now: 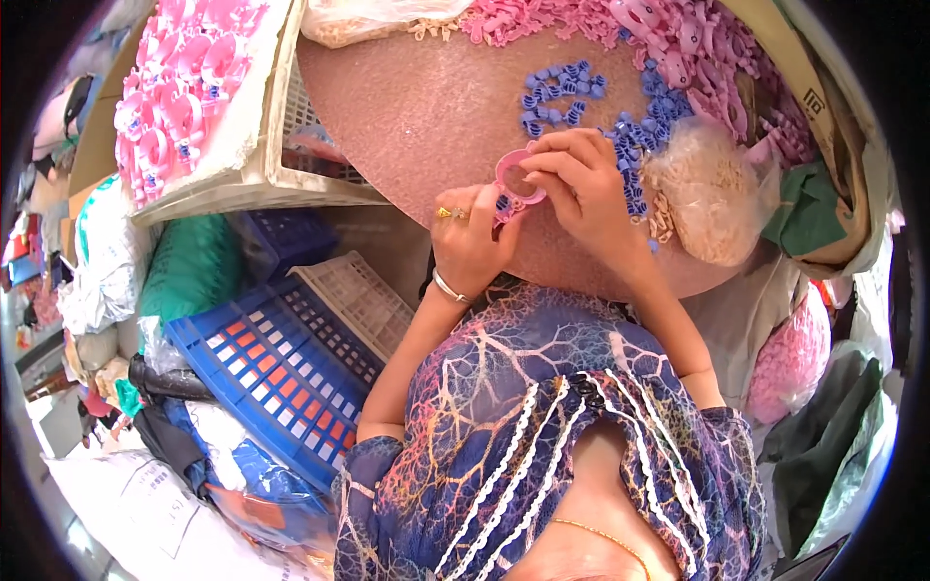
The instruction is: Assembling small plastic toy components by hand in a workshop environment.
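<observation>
Head view: both hands meet over the worktop (417, 107), with a pink ring (503, 173) between them. The left hand (470, 235), wearing a finger ring and a bracelet, is nearly closed, its thumb and fingers gripping the lower end of the pink ring, where a small blue part shows. The right hand (584, 189) is half curled, its fingertips at the upper right rim; whether they press or only touch, I cannot tell.

Just beyond and beside the right hand lie loose blue pieces (635, 138), then a clear bag (715, 184) of beige pieces. Pink pieces (678, 60) are heaped along the far side. To the left, more pink rings (184, 102) cover a pale board on a crate (274, 184).

As for writing, the brown carton (841, 121) at the right bears a dark printed mark, and the white sack (126, 508) at lower left has faint grey lettering, too small to tell. A white bag (105, 266) on the left shows green print.
</observation>
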A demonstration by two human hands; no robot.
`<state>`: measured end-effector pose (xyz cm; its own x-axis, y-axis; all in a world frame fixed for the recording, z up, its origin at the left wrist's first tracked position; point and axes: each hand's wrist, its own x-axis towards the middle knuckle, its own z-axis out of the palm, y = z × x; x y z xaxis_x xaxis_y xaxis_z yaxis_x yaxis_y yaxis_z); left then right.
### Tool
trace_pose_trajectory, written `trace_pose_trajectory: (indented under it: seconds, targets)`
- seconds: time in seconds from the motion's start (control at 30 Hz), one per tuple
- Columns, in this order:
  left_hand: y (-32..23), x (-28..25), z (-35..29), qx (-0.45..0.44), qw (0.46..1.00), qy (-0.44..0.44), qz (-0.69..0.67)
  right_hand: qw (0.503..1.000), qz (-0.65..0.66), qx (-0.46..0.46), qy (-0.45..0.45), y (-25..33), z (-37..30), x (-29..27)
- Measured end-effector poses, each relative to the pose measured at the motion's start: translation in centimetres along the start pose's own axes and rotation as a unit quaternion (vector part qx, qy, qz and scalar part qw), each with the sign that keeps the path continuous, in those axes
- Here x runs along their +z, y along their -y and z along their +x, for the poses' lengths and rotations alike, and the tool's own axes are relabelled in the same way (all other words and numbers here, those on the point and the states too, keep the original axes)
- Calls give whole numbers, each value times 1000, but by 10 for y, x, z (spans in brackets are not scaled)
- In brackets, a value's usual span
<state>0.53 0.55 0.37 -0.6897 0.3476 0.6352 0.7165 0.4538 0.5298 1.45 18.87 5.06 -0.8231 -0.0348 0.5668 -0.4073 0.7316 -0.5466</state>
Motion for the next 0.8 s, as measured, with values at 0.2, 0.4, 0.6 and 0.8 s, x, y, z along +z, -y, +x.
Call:
trace_pose_trajectory:
  seconds: [0.2,0.4,0.6,0.8]
  targets:
    - [-5,-6,9,26,993,46,103,1000,11,18,-12,-10,-19,-6]
    - [-1,-4,2,76,987,84,110,998,43,17,-31,-9,-19,-7]
    - [-26,-37,-4,-466,787,50,-401,995,90,-25,-36,5,-9,5]
    - [-31,-64,-34,-616,585,4,-528,988,153,-6,22,13,-20,23]
